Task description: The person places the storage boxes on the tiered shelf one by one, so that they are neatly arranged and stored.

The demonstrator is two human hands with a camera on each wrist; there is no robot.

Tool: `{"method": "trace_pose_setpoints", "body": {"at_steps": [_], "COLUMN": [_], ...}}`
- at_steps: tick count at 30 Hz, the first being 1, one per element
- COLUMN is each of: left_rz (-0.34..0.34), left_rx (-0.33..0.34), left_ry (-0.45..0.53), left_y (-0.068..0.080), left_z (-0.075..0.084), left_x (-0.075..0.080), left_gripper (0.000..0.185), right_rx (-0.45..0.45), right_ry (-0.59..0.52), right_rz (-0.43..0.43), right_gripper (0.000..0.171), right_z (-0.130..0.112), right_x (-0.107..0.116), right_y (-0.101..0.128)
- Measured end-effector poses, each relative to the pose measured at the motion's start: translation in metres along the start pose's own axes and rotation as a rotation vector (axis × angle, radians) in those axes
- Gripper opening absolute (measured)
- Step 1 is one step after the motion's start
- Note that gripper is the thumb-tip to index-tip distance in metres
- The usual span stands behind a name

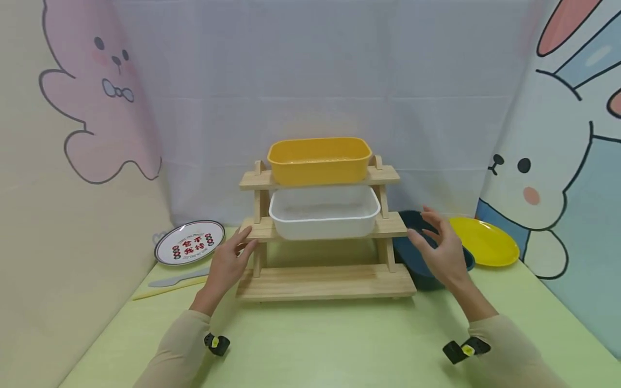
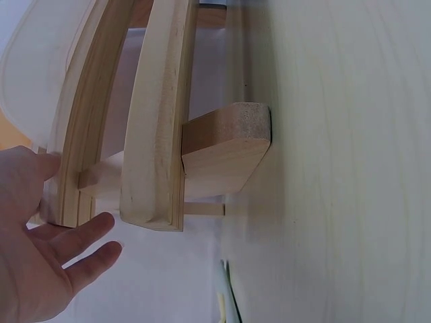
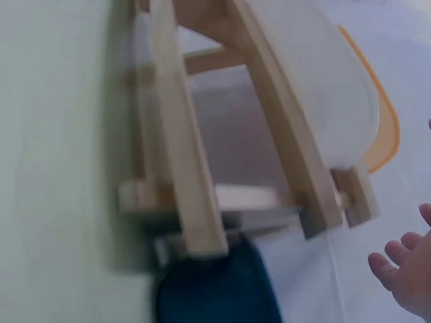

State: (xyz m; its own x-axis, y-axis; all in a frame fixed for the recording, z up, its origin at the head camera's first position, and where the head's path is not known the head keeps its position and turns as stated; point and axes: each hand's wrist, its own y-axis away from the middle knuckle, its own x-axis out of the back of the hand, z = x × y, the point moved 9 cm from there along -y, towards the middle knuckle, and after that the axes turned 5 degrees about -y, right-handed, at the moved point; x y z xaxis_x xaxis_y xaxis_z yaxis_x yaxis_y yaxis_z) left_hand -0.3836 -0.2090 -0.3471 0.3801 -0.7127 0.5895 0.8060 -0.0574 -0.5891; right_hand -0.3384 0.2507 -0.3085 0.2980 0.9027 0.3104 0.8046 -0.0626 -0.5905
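Observation:
A three-step wooden stand point(image 1: 326, 283) stands on the table. My left hand point(image 1: 232, 262) is at the left end of its middle board point(image 2: 75, 134), thumb on the front and a finger passing behind, so it pinches that end; the other fingers are spread. My right hand point(image 1: 442, 253) is spread beside the right end of the stand, fingers apart and holding nothing; in the right wrist view the hand point(image 3: 412, 269) shows clear of the boards. A white rectangular dish point(image 1: 325, 226) sits on the middle step and a yellow one point(image 1: 320, 172) on the top step.
Behind the right hand is a dark blue dish point(image 1: 412, 264), with a yellow plate point(image 1: 485, 242) further right. At left, a white plate with red lettering point(image 1: 190, 242) leans by the wall, near a pale knife point(image 1: 177, 279) and a thin yellow utensil point(image 1: 167, 290).

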Motion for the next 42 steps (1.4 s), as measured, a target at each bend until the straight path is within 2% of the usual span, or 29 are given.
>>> {"method": "trace_pose_setpoints", "body": {"at_steps": [5,9,14,17,26,28,30,34,36,38,40,42], "left_rz": [0.001,0.007,0.004,-0.002,0.014,0.015,0.014,0.005,0.002,-0.001,-0.001,0.001], "left_rx": [0.004,0.009,0.001,0.009,-0.016,-0.016,-0.013,-0.007,-0.005,-0.003,-0.004,-0.005], "left_ry": [-0.006,-0.01,-0.014,-0.02,-0.022,-0.027,-0.024,-0.011,-0.008,-0.008,-0.013,-0.015], "left_y": [-0.001,0.0,0.001,0.002,0.0,0.0,-0.001,-0.001,-0.001,-0.001,0.0,0.0], "left_z": [-0.001,0.0,0.001,-0.001,0.001,0.002,0.002,0.002,0.002,0.002,0.001,0.0], "left_x": [0.001,0.003,0.003,0.002,0.003,0.004,0.004,0.004,0.003,0.003,0.002,0.001], "left_gripper": [0.045,0.045,0.045,0.045,0.046,0.046,0.046,0.046,0.046,0.046,0.046,0.046], "right_rx": [-0.019,-0.111,-0.322,-0.394,-0.395,-0.389,-0.379,-0.365,-0.36,-0.391,-0.422,-0.465], "right_ry": [0.101,0.184,0.237,0.229,0.119,0.1,0.071,0.05,0.082,0.143,0.196,0.22], "right_rz": [0.089,0.112,0.038,-0.037,-0.198,-0.217,-0.218,-0.142,-0.045,0.072,0.181,0.244], "right_gripper": [0.054,0.058,0.064,0.066,0.075,0.077,0.073,0.054,0.048,0.045,0.046,0.051], "right_z": [0.032,0.065,0.107,0.125,0.15,0.153,0.154,0.151,0.15,0.153,0.158,0.162], "right_x": [0.03,0.053,0.068,0.067,0.062,0.062,0.062,0.066,0.073,0.083,0.094,0.1], "right_y": [0.005,0.009,0.019,0.023,0.029,0.03,0.031,0.032,0.032,0.033,0.035,0.037]}}
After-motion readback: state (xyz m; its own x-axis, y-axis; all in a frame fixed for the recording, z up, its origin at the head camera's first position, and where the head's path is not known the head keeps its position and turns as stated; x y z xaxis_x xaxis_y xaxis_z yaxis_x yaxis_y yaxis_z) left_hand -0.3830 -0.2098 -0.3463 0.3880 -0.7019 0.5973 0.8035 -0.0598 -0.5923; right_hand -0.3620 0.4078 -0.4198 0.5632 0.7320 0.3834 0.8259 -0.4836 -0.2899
